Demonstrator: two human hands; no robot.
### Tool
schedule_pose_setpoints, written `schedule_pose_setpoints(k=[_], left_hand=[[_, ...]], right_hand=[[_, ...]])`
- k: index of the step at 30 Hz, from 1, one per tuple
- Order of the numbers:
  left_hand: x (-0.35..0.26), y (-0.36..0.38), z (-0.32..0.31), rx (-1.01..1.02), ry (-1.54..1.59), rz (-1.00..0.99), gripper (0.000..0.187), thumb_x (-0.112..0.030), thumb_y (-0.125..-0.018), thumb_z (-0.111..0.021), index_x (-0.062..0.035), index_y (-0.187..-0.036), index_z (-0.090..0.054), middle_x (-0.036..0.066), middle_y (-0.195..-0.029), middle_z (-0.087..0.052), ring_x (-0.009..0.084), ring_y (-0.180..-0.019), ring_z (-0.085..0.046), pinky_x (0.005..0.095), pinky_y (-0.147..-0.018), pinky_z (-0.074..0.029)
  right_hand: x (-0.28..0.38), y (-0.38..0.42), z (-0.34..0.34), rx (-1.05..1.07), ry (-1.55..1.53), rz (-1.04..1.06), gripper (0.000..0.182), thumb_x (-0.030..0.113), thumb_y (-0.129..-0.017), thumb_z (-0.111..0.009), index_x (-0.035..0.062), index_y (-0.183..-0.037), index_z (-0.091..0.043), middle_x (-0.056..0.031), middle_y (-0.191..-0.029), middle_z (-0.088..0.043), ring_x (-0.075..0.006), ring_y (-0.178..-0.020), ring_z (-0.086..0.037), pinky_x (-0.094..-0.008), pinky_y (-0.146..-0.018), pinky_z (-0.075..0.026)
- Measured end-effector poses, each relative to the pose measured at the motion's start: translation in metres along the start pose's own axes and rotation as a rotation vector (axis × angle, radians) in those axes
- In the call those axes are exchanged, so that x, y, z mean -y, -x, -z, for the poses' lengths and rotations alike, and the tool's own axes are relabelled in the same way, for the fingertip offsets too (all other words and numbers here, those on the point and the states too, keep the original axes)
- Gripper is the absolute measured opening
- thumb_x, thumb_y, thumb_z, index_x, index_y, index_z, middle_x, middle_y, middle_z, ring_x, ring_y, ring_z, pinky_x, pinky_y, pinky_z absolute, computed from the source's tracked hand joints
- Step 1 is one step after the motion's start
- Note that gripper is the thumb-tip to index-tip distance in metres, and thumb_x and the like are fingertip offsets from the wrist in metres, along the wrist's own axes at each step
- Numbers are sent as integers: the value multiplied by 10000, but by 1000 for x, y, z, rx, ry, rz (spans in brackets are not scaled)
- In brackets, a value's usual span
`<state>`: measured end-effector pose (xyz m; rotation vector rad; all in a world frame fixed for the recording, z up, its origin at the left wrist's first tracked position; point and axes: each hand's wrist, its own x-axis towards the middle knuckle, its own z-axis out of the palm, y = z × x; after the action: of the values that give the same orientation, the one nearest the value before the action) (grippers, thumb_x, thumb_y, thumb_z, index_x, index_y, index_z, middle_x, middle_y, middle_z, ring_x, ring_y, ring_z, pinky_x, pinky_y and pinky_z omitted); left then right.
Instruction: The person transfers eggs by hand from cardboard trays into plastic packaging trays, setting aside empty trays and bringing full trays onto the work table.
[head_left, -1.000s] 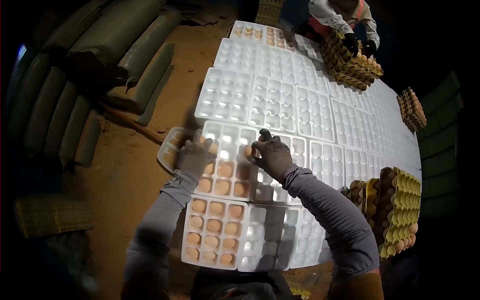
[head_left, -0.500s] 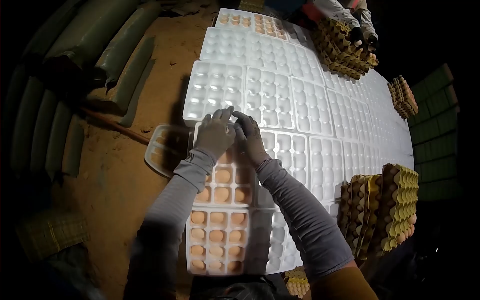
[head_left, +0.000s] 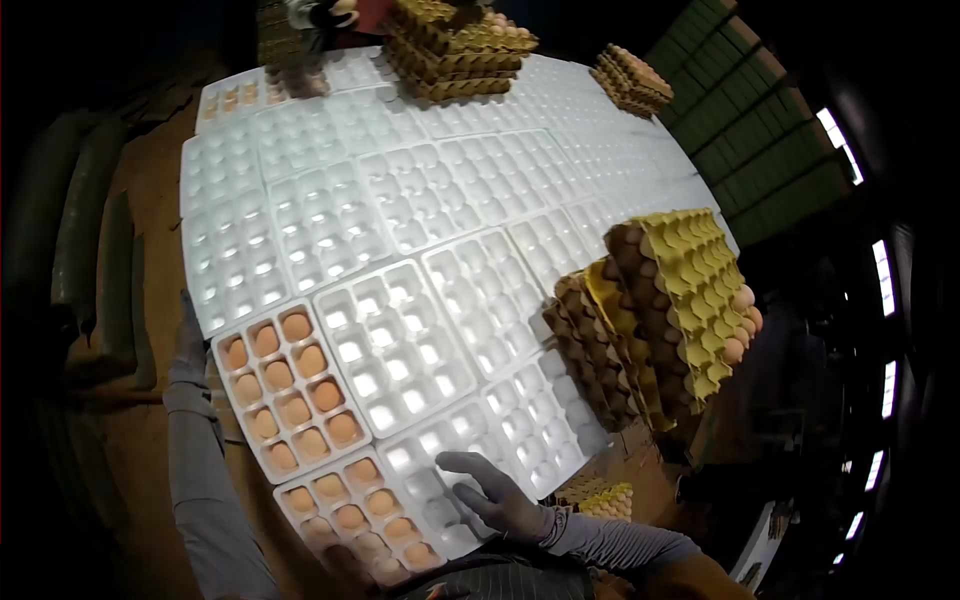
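Observation:
My right hand [head_left: 495, 495], in a grey glove, is over an unfilled white tray [head_left: 420, 465] near the front, thumb and fingers apart, holding nothing. My left hand [head_left: 187, 335] is dim and narrow at the table's left edge, beside a white tray [head_left: 335, 425] with brown eggs in its compartments; its fingers are hard to make out. A second white tray [head_left: 440, 568] with eggs lies nearest to me. Right of the filled trays sits a white tray with bare compartments [head_left: 385, 345].
More white trays [head_left: 410, 195] cover the table. A tilted stack of egg cartons [head_left: 690, 300] stands at right, other carton stacks [head_left: 455, 60] [head_left: 632, 80] at the back. A co-worker's hand [head_left: 335, 12] is at the far edge. Dark green sacks [head_left: 85, 230] lie at left.
The view has turned right. My hands, together over the egg tray before, are now apart: the left at the table's left edge, the right lower and nearer to me. The filled tray is uncovered.

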<state>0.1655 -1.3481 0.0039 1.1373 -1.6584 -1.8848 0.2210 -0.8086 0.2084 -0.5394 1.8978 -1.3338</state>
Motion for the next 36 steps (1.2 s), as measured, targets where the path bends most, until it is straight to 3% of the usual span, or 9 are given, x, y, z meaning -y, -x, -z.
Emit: schedule_pose_setpoints(k=[10, 20, 26, 27, 30, 31, 32, 33, 36], left_hand=[[-88, 88, -228, 289, -654, -683, 585, -414, -1062, -455, 9, -1467, -452, 210, -1455, -509, 315, -1271, -535, 411, -1057, -455], [-200, 287, -354, 379, -230, -1261, 513, -316, -1068, -482, -3, -1473, -449, 213, -1464, -504, 306, -1301, -519, 422, -1088, -429], [-188, 368, -448, 848, -70, -1040, 545, -352, -1096, -394, -35, -1539, -371, 136, -1548, -443, 276, -1413, -433, 393, -1170, -348], [-195, 384, -447, 847, -203, -1001, 533, -271, -1081, -452, -30, -1548, -358, 134, -1600, -369, 249, -1487, -320, 392, -1214, -258], [-217, 449, -439, 730, -428, -1344, 480, -202, -1036, -561, -8, -1465, -466, 196, -1463, -513, 320, -1324, -503, 402, -1092, -424], [-195, 417, -456, 886, -255, -994, 531, -259, -1074, -476, -27, -1541, -373, 135, -1595, -380, 246, -1478, -334, 386, -1209, -264], [-199, 442, -456, 808, -246, -969, 551, -342, -1075, -474, -6, -1507, -412, 141, -1535, -449, 255, -1408, -422, 362, -1133, -382], [-205, 461, -455, 827, -220, -759, 533, -203, -1052, -521, -11, -1529, -378, 134, -1584, -385, 244, -1474, -335, 392, -1185, -311], [-220, 494, -454, 623, -422, -849, 529, -157, -1016, -582, 7, -1494, -425, 167, -1519, -473, 267, -1442, -396, 369, -1194, -286]], right_hand=[[-44, 139, 29, -448, 48, 57, 446, 270, -1022, -585, 39, -1402, -546, -192, -1386, -571, -343, -1308, -514, -449, -1119, -390], [-70, 256, 67, -685, 40, -72, 456, 222, -1009, -550, 135, -1448, -462, -128, -1414, -510, -289, -1308, -494, -402, -1082, -409], [-81, 298, 137, -786, 110, -39, 422, 263, -1009, -553, 149, -1415, -520, -110, -1390, -555, -296, -1279, -533, -390, -1075, -422], [-81, 304, 157, -756, 107, -23, 422, 263, -1009, -553, 149, -1415, -520, -110, -1390, -555, -296, -1279, -533, -390, -1075, -422], [-84, 307, 215, -783, 73, 49, 412, 281, -1009, -569, 126, -1390, -561, -120, -1378, -564, -290, -1272, -534, -396, -1083, -412], [-91, 311, 238, -774, 74, 77, 412, 279, -1009, -574, 119, -1389, -561, -121, -1361, -574, -274, -1260, -537, -393, -1082, -413], [-79, 310, 263, -731, 59, 120, 414, 276, -1009, -579, 111, -1388, -561, -123, -1344, -585, -257, -1248, -541, -390, -1080, -415], [-68, 320, 285, -657, -135, -12, 413, 260, -1006, -587, 93, -1383, -565, -119, -1302, -601, -224, -1228, -539, -364, -1070, -420], [-61, 311, 362, -703, 7, 108, 347, 162, -960, -608, 91, -1299, -636, -75, -1226, -644, -183, -1113, -606, -326, -990, -479]])
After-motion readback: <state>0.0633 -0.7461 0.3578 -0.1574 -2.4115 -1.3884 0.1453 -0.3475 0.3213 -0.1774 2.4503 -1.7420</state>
